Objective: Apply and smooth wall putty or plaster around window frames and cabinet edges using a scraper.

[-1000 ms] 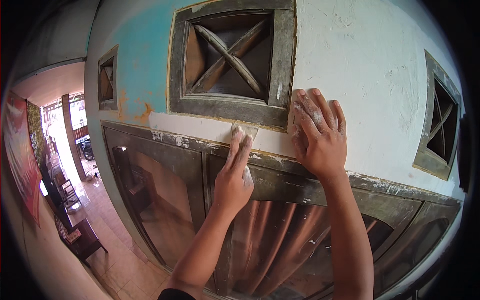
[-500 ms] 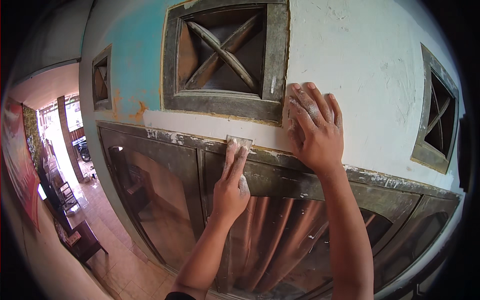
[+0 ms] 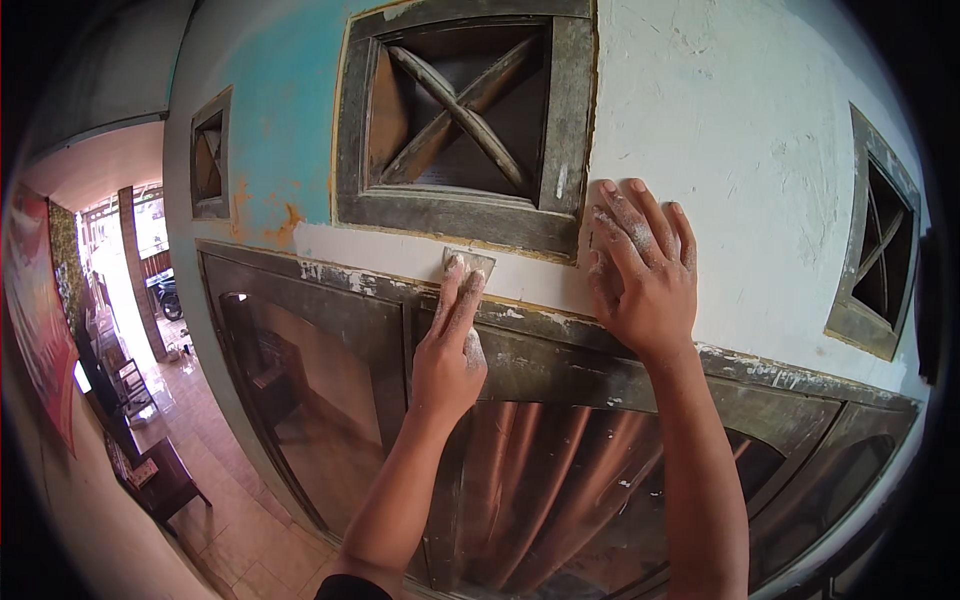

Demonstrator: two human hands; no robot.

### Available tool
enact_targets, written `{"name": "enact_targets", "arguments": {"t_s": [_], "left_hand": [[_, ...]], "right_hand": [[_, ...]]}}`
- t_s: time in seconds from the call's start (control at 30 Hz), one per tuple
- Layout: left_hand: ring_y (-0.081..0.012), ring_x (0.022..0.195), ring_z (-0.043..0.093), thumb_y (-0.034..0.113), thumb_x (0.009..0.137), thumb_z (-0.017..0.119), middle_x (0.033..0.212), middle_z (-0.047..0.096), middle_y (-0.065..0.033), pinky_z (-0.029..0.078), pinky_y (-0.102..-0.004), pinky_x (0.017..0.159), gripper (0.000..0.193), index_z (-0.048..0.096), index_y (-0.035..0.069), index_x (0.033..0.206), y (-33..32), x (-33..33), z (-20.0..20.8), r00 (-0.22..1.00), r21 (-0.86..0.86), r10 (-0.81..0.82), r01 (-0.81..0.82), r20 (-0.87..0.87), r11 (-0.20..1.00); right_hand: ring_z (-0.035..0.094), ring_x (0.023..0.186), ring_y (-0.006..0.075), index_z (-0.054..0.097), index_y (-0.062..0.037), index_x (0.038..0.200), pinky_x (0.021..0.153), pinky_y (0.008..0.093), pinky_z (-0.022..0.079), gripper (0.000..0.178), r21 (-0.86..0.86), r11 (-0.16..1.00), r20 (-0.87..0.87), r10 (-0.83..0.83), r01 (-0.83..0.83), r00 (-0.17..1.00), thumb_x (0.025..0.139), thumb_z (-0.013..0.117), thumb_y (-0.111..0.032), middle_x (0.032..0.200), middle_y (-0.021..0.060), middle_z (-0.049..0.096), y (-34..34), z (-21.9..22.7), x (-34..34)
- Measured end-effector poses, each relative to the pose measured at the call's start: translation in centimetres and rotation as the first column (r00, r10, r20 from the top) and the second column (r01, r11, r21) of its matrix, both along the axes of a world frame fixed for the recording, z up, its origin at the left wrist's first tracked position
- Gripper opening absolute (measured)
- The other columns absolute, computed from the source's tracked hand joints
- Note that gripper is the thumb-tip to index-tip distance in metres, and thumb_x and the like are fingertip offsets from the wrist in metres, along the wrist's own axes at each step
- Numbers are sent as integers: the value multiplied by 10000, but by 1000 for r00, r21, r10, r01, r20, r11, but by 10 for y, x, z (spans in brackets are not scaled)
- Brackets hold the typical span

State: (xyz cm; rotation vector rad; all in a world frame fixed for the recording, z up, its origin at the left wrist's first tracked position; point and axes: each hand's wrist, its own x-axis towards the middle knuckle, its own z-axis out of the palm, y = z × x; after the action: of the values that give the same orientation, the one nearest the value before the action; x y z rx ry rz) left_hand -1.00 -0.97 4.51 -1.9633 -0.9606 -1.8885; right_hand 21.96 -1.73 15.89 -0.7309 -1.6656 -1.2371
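My left hand is closed on a putty knife, its first two fingers stretched along the flat grey blade. That blade lies against the white strip of wall, its top edge close beneath the wooden frame of the vent. The knife's handle is hidden by my hand. Flat on the white wall, just right of the vent, rests my right hand, fingers stretched upward and nothing visible in it. White powder coats the fingers of both hands.
Below the strip runs a dark wooden window frame spotted with white, its glass showing curtain folds. Smaller crossed vents sit at left and right. Turquoise paint remains left. A passage with a dark table lies far left.
My left hand has shifted up and left with the putty knife, from the window frame's top edge onto the white strip. My right hand keeps its place on the wall. The view has shifted slightly.
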Motion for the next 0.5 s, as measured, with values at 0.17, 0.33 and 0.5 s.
{"name": "enact_targets", "arguments": {"t_s": [0.17, 0.33, 0.5], "left_hand": [[-407, 1495, 446, -159, 860, 510, 1674, 405, -191, 506, -449, 1147, 768, 495, 103, 1582, 7, 0, -25, 997, 74, 66, -63, -32, 995], [-419, 1480, 459, -161, 850, 522, 1672, 406, -197, 520, -454, 1130, 783, 495, 109, 1584, 6, -5, -3, 998, 61, 56, -53, -37, 997], [-415, 1475, 471, -158, 850, 530, 1668, 417, -190, 516, -456, 1129, 791, 483, 112, 1592, 9, -15, -28, 996, 51, 70, -68, -50, 996]], "right_hand": [[453, 1522, 269, 708, -128, 1256, 1255, 566, 315, 449, 15, 1000, 3, -1, 1, 1000, 808, 738, -126, 1574, 11, 569, -2, 2, 1], [448, 1525, 268, 711, -128, 1247, 1257, 564, 312, 438, 7, 1000, -1, -11, 11, 1000, 810, 736, -128, 1573, 11, 570, 0, 1, -1], [447, 1525, 274, 710, -121, 1238, 1258, 565, 306, 423, 24, 999, -4, -25, 25, 1000, 815, 725, -137, 1570, 17, 573, -2, 2, -4]]}}
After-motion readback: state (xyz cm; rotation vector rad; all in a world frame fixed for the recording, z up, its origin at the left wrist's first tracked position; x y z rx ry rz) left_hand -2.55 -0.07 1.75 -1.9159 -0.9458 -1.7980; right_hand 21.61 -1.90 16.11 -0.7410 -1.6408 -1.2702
